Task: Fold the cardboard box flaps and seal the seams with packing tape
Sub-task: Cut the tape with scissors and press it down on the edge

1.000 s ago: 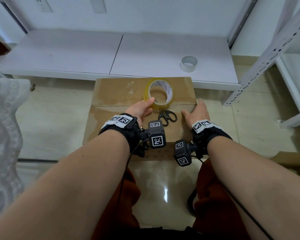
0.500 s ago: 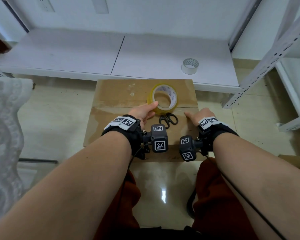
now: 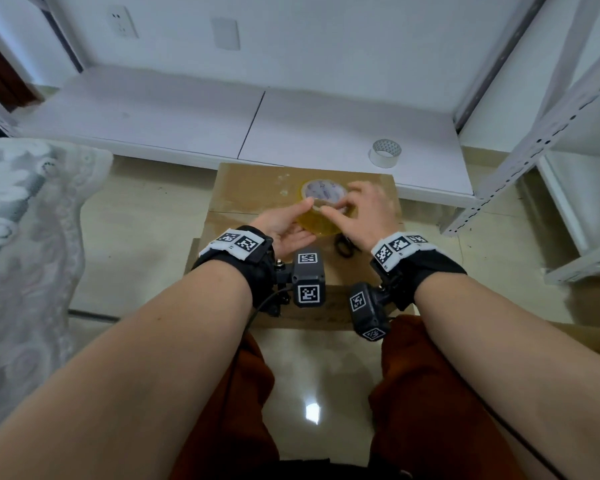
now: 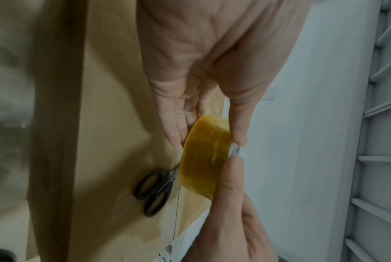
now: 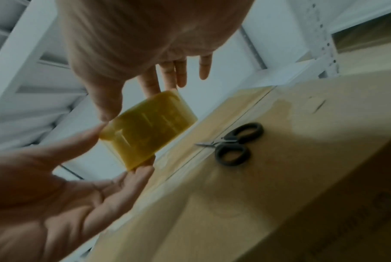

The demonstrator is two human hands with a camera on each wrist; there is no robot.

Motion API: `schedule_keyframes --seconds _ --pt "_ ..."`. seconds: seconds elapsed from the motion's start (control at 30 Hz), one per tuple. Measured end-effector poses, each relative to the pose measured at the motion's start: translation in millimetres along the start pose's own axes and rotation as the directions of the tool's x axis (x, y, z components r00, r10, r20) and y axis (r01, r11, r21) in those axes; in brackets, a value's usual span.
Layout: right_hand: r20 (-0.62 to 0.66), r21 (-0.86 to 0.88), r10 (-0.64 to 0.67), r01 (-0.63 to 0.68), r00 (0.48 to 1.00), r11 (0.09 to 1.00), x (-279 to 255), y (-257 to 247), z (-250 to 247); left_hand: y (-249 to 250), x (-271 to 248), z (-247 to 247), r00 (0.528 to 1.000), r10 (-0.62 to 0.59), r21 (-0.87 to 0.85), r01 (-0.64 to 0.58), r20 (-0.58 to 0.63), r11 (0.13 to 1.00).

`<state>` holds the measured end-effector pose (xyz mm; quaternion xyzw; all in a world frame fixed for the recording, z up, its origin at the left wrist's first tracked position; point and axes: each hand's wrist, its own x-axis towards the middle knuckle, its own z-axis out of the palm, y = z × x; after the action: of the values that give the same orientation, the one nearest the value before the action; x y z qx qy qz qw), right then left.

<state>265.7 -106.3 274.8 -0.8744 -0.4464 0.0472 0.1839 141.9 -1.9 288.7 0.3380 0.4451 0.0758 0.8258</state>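
Flaps of cardboard box folded flat, centre seam untaped. Yellow packing tape roll lifted above box, gripped by left hand, pinched by right hand. Scissors idle on lid. Sealing entirely ahead.

The box was plain brown cardboard, with dark print on its near side. The tape roll was translucent amber-yellow, its core white with bluish print. The scissors had black handles and silver blades. A second roll was clear to whitish, with a diamond pattern inside. The wrist straps were black, bearing white tags with black square-code markings; the camera blocks were dark grey with the same markings. The trousers were rust-orange. The floor was glossy beige tile. The cloth at left was white-grey lace with a floral pattern. The shelving was white.
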Motion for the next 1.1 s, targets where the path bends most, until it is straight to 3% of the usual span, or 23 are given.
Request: schedule_keyframes --seconds 0.13,0.23,0.3,0.33,0.4,0.43,0.47,0.53,0.6,0.87,1.1 --pt "0.091 -0.047 -0.199 0.204 0.976 0.978 -5 -29 11 5 -7 -23 0.999 0.031 0.049 -0.031 0.011 0.998" --pt "0.125 0.145 -0.145 0.127 0.981 0.981 -7 -40 23 10 -4 -40 0.997 0.080 0.100 -0.080 0.011 0.992" --pt "0.082 0.228 -0.072 0.052 0.994 0.972 -4 -43 30 16 0 -49 0.968 0.227 0.260 -0.193 -0.107 0.946" --pt "0.059 0.243 -0.045 0.030 0.997 0.970 -2 -43 33 20 2 -56 0.918 0.345 0.454 -0.227 -0.195 0.862" --pt "0.049 0.259 -0.003 -0.010 0.999 0.966 1 -43 36 26 5 -73 0.777 0.571 0.804 -0.148 -0.266 0.576" --pt "0.060 0.260 0.011 -0.026 0.998 0.965 2 -43 36 29 8 -83 0.751 0.600 0.863 -0.081 -0.276 0.498" --pt "0.070 0.258 0.009 -0.027 0.998 0.966 4 -42 37 30 11 -91 0.763 0.580 0.880 -0.030 -0.287 0.474" --pt "0.093 0.258 0.005 -0.029 0.996 0.966 7 -40 38 30 21 -104 0.829 0.460 0.866 0.057 -0.318 0.496" --pt "0.118 0.278 -0.001 -0.032 0.993 0.960 9 -40 40 29 35 -113 0.870 0.382 0.856 0.081 -0.311 0.511" --pt "0.201 0.251 -0.010 -0.042 0.979 0.967 24 -36 50 34 65 -123 0.882 0.372 0.811 0.020 -0.290 0.585" --pt "0.214 0.234 -0.022 -0.029 0.976 0.972 31 -45 55 36 65 -125 0.909 0.231 0.841 0.192 -0.347 0.507"
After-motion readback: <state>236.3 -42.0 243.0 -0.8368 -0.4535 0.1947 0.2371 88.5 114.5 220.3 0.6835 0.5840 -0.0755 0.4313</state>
